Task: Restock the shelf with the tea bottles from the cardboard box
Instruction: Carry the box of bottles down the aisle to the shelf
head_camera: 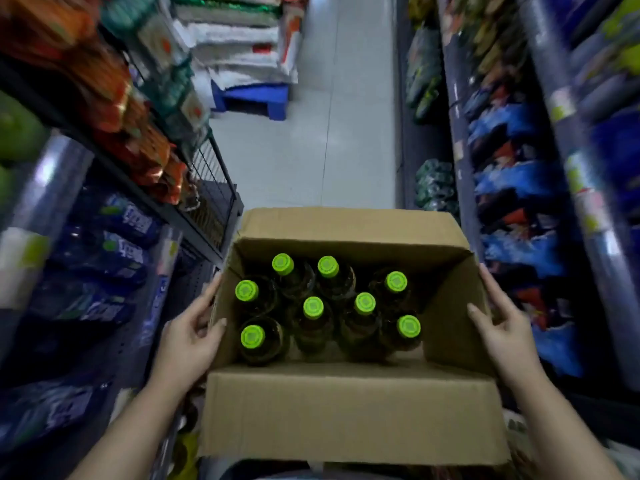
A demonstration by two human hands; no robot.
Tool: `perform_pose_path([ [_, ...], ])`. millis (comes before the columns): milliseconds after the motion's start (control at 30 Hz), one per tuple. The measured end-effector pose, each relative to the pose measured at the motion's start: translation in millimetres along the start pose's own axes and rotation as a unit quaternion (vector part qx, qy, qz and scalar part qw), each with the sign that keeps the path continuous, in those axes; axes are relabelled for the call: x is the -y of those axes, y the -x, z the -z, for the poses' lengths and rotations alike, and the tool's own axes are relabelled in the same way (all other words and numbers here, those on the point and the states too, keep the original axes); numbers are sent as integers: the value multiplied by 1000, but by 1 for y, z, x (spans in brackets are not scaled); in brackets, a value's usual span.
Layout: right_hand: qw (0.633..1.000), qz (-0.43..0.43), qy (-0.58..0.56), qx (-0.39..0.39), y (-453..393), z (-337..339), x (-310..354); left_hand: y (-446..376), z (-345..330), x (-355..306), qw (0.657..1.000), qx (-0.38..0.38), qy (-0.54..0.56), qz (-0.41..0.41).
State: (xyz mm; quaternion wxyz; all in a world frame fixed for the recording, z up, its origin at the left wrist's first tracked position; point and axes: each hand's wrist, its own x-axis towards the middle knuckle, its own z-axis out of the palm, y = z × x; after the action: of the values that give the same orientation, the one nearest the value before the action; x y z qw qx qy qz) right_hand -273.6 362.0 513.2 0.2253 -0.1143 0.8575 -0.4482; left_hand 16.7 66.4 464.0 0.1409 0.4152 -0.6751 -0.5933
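We hold the open cardboard box point(349, 410) between the aisle shelves, our left hand point(188, 344) gripping its left wall, our right hand point(504, 336) gripping its right wall. Eight green-capped tea bottles point(313, 308) stand upright inside.

A pale tiled floor point(349, 109) runs down the middle of a shop aisle. At its far end, white sacks point(239, 46) are stacked on a blue plastic pallet point(256, 98). On the left, orange and red snack packets point(138, 133) fill an upper rack, with teal packets point(166, 74) beyond them and a black wire basket point(211, 188) at the rack's end. Below these lie dark blue packets point(104, 258) with pale labels. On the right, blue and red bags point(512, 220) crowd the racks, and green packs point(434, 185), possibly multipacks of drinks though blur hides the detail, sit low by the floor. Yellow-green price tags point(575, 178) dot the right rack edges.
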Motion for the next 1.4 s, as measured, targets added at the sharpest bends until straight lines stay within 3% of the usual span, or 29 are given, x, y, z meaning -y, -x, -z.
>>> perform_pose_path([
  [133,996,62,22,57,4,9,42,55,18,-11,998,-68,10,6],
  [300,977,137,54,153,0,-14,73,140,19,-7,976,-211,23,47],
  [533,899,215,118,362,11,-71,99,288,-27,15,907,-385,120,124],
  [733,779,304,216,504,84,-151,112,422,-91,57,802,-538,176,193],
  [1033,531,415,272,687,293,-252,78,598,-183,92,606,-716,183,294],
  [1133,467,401,251,747,374,-272,53,650,-213,97,553,-749,156,330],
  [1400,275,450,274,804,570,-287,-5,749,-286,90,343,-823,234,386],
])
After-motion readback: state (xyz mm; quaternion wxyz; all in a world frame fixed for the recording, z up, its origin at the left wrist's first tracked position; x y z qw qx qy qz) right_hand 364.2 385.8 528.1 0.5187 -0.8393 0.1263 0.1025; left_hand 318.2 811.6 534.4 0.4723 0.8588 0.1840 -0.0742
